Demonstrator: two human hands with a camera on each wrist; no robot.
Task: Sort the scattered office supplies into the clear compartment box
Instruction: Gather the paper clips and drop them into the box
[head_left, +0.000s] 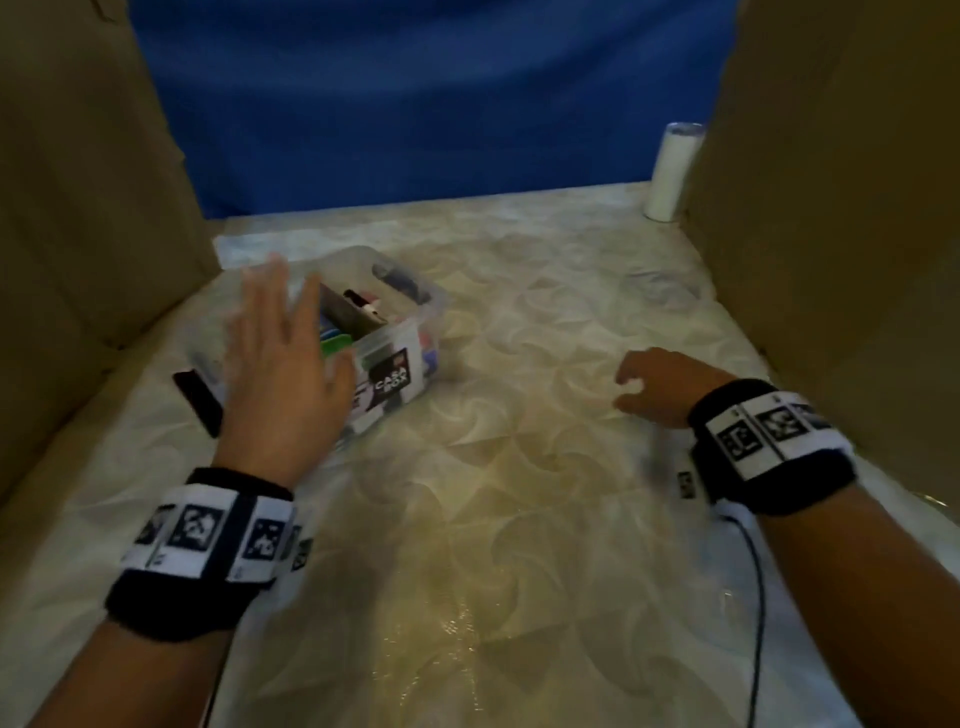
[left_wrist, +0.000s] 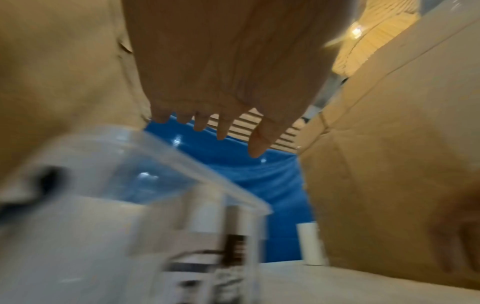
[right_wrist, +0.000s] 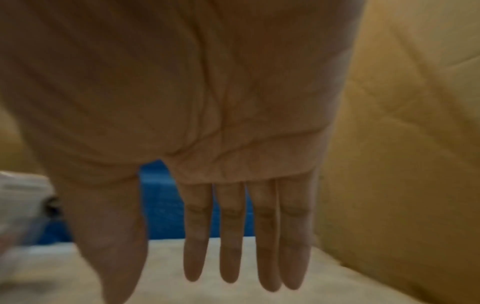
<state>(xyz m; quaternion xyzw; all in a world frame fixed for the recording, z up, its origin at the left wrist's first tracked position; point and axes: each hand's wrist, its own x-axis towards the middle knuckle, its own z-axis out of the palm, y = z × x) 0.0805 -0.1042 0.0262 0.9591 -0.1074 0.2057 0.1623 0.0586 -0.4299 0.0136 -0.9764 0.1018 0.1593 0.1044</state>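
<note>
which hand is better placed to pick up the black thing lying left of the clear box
Left. The left hand hovers open beside the clear box, right by the black object. The right hand is far across the table, empty.

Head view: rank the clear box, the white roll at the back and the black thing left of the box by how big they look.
1. Clear box, largest.
2. White roll.
3. Black thing, partly hidden by the left hand.
The roll stands farther away, so ranks two and three are unsure.
</note>
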